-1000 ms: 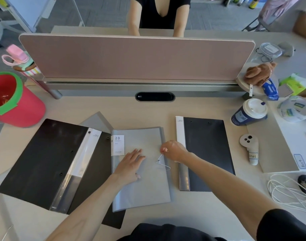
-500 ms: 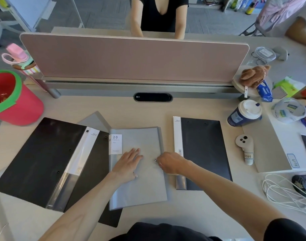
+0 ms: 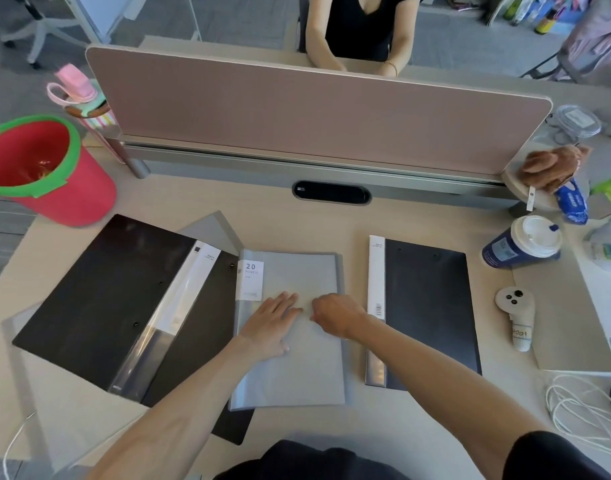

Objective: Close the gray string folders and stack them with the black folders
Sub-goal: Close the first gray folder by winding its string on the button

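Since the earlier frames the right hand [image 3: 337, 315] had drawn leftward across the gray string folder [image 3: 290, 327], and the loose string seen a second before no longer showed. Its fingers were curled, knuckles up, near the cover's middle; whether they pinched the string could not be told. The left hand [image 3: 271, 323] lay flat and open just beside it, pressing the cover down and gripping nothing. The folder lay shut, long axis running away from the person, between the open black folder [image 3: 99, 303] on the left, which it overlapped, and the closed black folder [image 3: 425, 313] on the right. That closed one sat nearer the right hand, likely the stacking spot.
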